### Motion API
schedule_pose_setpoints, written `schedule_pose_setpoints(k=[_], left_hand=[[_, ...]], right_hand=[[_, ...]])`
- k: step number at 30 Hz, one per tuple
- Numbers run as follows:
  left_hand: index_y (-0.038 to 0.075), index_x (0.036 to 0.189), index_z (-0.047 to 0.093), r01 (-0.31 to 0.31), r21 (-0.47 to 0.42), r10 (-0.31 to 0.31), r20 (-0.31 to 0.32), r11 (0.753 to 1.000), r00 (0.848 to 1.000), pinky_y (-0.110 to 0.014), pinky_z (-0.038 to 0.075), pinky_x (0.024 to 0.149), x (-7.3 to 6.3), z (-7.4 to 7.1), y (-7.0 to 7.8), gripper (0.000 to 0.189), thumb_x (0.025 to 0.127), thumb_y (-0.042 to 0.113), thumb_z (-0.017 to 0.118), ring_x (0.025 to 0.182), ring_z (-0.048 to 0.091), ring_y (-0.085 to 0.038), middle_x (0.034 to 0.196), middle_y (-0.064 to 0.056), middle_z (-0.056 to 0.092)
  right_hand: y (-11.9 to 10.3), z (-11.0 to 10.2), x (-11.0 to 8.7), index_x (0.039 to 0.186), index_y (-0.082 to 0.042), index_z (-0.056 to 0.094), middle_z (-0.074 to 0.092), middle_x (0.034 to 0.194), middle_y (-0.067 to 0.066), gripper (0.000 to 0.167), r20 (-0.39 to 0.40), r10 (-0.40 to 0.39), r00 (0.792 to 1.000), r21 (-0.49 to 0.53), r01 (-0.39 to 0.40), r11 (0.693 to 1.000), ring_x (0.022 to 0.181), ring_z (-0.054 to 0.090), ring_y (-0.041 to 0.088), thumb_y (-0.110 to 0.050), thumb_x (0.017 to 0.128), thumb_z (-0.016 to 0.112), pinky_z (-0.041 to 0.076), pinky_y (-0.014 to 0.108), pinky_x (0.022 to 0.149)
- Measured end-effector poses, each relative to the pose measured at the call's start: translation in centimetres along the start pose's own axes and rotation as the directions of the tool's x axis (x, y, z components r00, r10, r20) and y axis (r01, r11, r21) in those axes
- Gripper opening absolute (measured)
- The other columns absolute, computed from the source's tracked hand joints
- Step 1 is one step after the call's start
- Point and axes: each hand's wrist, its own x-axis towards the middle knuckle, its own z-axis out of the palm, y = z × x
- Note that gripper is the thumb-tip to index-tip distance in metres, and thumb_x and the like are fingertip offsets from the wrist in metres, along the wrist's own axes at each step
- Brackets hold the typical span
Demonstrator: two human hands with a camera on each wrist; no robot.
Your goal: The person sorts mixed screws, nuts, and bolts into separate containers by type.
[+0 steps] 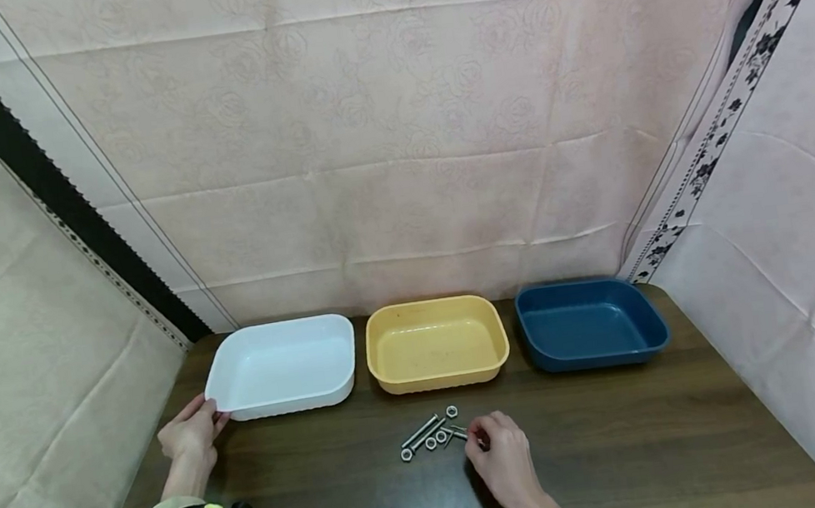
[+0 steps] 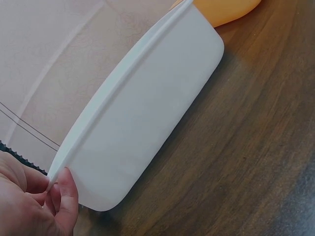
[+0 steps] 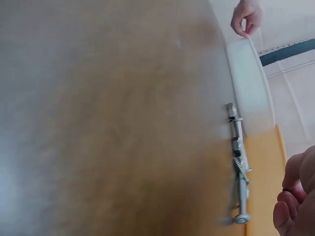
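My left hand (image 1: 190, 435) pinches the near left corner of a white tray (image 1: 285, 408), thumb and fingers on its rim in the left wrist view. My right hand (image 1: 501, 453) is just right of a small pile of hardware, its fingers curled together. Between those fingertips a small dark piece (image 3: 286, 190) shows in the right wrist view; its kind is hidden. In the pile lie silver bolts (image 1: 420, 432), several hex nuts (image 1: 451, 411) and a thin screw (image 3: 240, 170), partly overlapping.
A yellow tray (image 1: 440, 382) stands in the middle, with a dark blue tray (image 1: 601, 360) to its right. All sit on a brown wooden table (image 1: 626, 447). Pale cloth (image 1: 392, 121) hangs behind and along both sides.
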Motion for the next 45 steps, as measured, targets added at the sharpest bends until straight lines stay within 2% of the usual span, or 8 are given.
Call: schedule_pose_setpoints(k=[7,16,23,32,45], left_hand=[[0.003,0.143,0.052,0.01,-0.01,-0.01,0.0,1.0,1.0,-0.024,0.059,0.074,0.0,0.1,0.1,0.049,0.096,0.004,0.062,0.068,0.066,-0.006,0.117,-0.009,0.053],[0.003,0.143,0.053,0.015,-0.016,-0.015,-0.005,1.0,1.0,-0.024,0.059,0.074,0.1,0.1,0.2,0.048,0.096,0.004,0.062,0.067,0.066,-0.006,0.118,-0.009,0.053],[0.002,0.143,0.052,0.002,-0.011,-0.002,-0.01,1.0,1.0,-0.023,0.059,0.072,0.0,0.1,0.3,0.048,0.096,0.003,0.061,0.065,0.066,-0.005,0.124,-0.012,0.052],[0.001,0.142,0.052,-0.002,-0.028,0.001,-0.009,1.0,1.0,-0.023,0.059,0.072,-0.1,0.1,0.1,0.048,0.095,0.002,0.061,0.066,0.065,-0.005,0.121,-0.012,0.053],[0.0,0.142,0.053,-0.025,-0.011,0.024,-0.023,1.0,0.999,-0.024,0.059,0.073,-0.1,0.3,0.0,0.047,0.096,0.002,0.061,0.068,0.066,-0.006,0.117,-0.013,0.056]], right_hand=[[-1.0,0.6,1.3,0.075,-0.006,0.068,0.059,0.075,-0.004,0.024,-0.068,-0.092,0.993,0.101,0.099,0.99,0.063,0.056,0.008,0.014,0.063,0.075,0.048,0.018,0.053],[-2.1,1.2,3.1,0.077,-0.006,0.067,0.06,0.077,0.001,0.02,-0.007,-0.106,0.994,0.199,0.106,0.974,0.065,0.057,0.01,0.012,0.069,0.072,0.049,0.017,0.055],[-3.4,2.3,5.2,0.077,-0.007,0.068,0.06,0.075,-0.001,0.019,-0.008,-0.164,0.986,0.194,0.162,0.968,0.065,0.057,0.009,0.01,0.071,0.074,0.05,0.02,0.055],[-5.9,4.5,7.5,0.078,-0.005,0.068,0.06,0.074,0.001,0.015,0.013,-0.214,0.977,0.249,0.205,0.947,0.065,0.057,0.011,0.008,0.073,0.073,0.05,0.019,0.055],[-8.4,8.6,9.7,0.079,-0.005,0.069,0.061,0.075,0.002,0.011,0.051,-0.233,0.971,0.189,0.22,0.957,0.069,0.057,0.014,0.004,0.075,0.074,0.05,0.019,0.06]])
